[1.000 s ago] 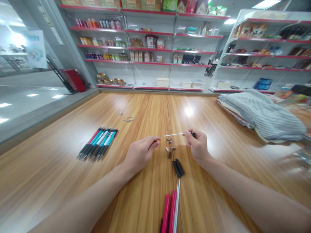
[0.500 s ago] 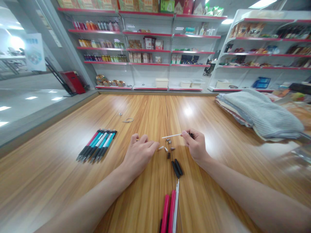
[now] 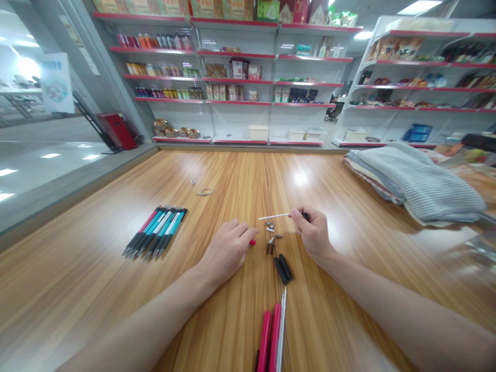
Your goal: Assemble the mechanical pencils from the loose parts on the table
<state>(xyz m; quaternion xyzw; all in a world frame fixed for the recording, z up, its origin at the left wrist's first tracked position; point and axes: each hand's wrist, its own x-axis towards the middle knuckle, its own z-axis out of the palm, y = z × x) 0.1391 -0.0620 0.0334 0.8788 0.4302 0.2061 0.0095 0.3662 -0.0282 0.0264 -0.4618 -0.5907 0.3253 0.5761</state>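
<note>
My right hand [image 3: 313, 232] is closed in a pinch on a thin white pen refill [image 3: 274, 216], which points left. A small dark part [image 3: 305, 215] shows at its fingers. My left hand [image 3: 228, 248] is curled low over the table, with the rounded end of a red pen part [image 3: 252, 242] showing under its fingers; the rest is hidden. Between the hands lie small metal pen tips [image 3: 268, 224], white pieces and short dark pieces [image 3: 270, 248]. Nearer me are two black pen grips [image 3: 282, 268], white refills [image 3: 283, 320] and red pen barrels [image 3: 264, 338].
A row of several assembled pens [image 3: 155, 232] lies on the left of the wooden table [image 3: 96, 310]. Farther back are a looped grey tie [image 3: 205, 191] and a tiny metal piece [image 3: 192, 182]. Folded cloths [image 3: 418, 181] lie at right. Stocked shelves [image 3: 236, 80] stand behind.
My left hand has turned and its fingers have curled in, and the red end now shows. Some small pieces between the hands have shifted. The right hand has hardly moved.
</note>
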